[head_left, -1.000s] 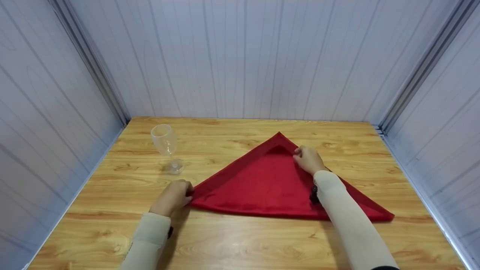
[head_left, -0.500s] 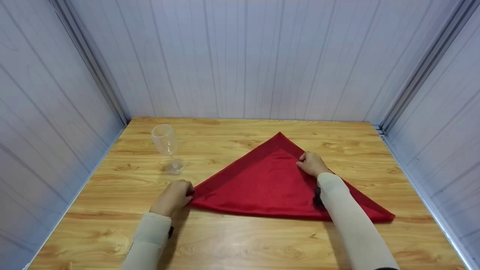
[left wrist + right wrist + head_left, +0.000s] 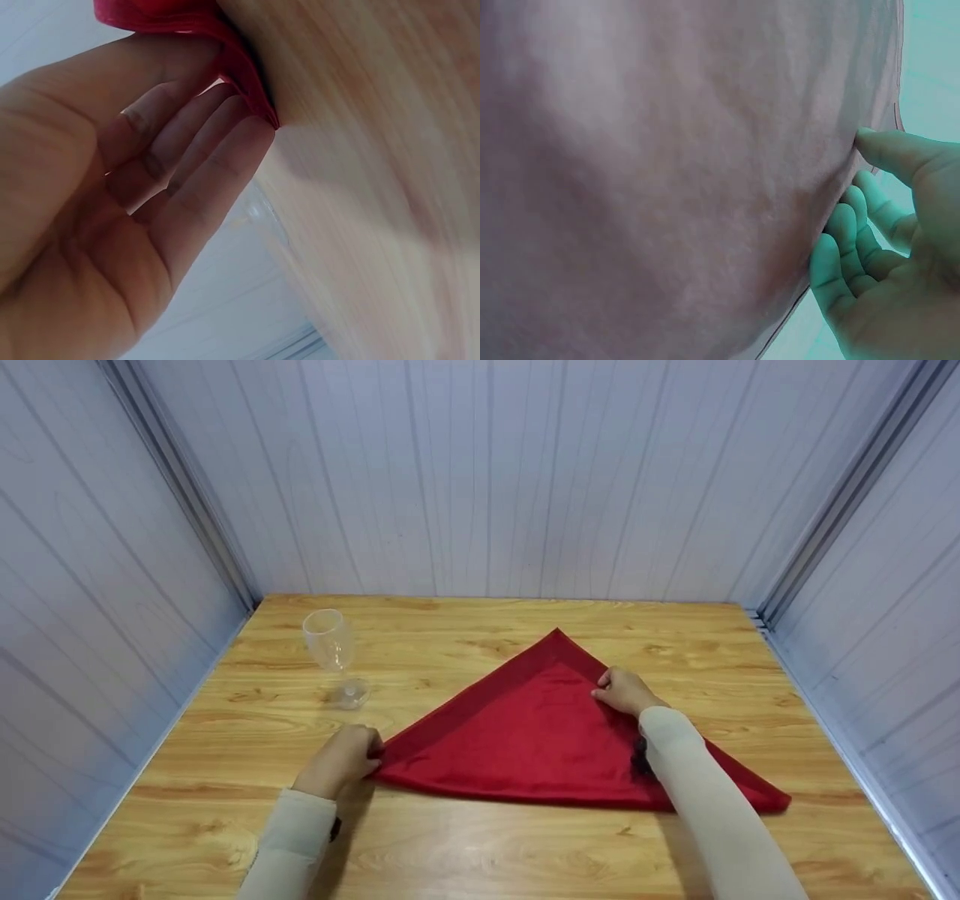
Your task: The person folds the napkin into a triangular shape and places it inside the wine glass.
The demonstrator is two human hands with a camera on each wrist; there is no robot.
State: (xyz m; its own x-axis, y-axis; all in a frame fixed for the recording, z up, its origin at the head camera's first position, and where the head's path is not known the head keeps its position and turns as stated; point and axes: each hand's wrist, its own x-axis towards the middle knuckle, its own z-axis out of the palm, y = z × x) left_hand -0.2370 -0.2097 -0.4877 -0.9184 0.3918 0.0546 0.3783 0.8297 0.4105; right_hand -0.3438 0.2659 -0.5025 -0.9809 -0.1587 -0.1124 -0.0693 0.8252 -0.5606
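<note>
Red cloth [image 3: 517,742] | left grip [image 3: 339,759] pinches left corner | right grip [image 3: 628,691] pinches right edge

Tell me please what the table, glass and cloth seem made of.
Table: wood or laminate, slightly glossy, with grain and pale reflection. Glass: clear glass or plastic; the table shows through. Cloth: fabric, perhaps satin, given its soft sheen.

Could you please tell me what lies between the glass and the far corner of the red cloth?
In the head view, only bare wooden tabletop lies between the glass and the far corner of the red cloth.
</note>
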